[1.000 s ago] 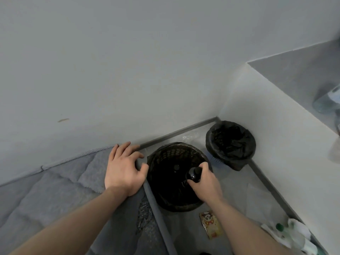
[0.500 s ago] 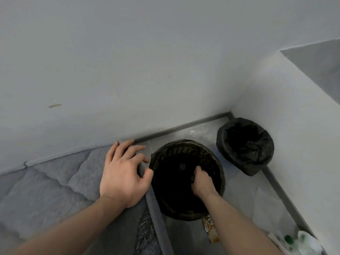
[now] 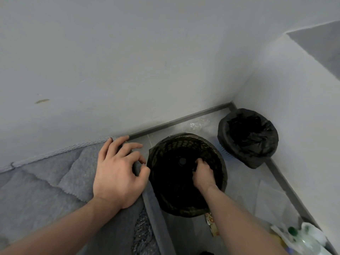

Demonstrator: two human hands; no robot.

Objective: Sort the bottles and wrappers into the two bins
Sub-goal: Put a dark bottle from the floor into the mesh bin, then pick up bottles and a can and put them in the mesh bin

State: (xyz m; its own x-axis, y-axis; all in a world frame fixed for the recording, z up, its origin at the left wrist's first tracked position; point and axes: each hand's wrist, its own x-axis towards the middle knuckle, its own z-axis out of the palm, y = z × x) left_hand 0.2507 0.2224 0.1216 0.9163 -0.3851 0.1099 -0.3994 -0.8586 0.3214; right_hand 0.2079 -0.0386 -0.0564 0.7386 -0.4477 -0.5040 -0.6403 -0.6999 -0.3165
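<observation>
Obs: your right hand (image 3: 203,173) is down inside the mesh bin (image 3: 185,208), lower centre of frame, fingers curled over something dark; a small round black cap (image 3: 182,161) shows just left of the knuckles, prob. the top of a dark bottle. Bin interior too dark to confirm whether you're gripping the bottle or only resting on it, so grip = can't tell. Your left hand (image 3: 117,172) lies spread on the grey mat (image 3: 46,181) at centre-left, fingers relaxed, fingertips near the bin rim, holding nothing. Second bin w/ black bag liner (image 3: 248,138) sits right of centre in the wall corner, apart from the mesh bin. Remaining items: a printed wrapper (image 3: 211,225) on the floor touching the near side of the mesh bin, partly under your forearm; clear bottles w/ a green cap (image 3: 301,238) at lower right. Risks: wrist catches the rim on the way out and tips the light mesh bin, since nothing braces it; forearm drags the wrapper along. Also poss. mis-sort, as the bins stand close and the wrapper lies against the bottle bin.
</observation>
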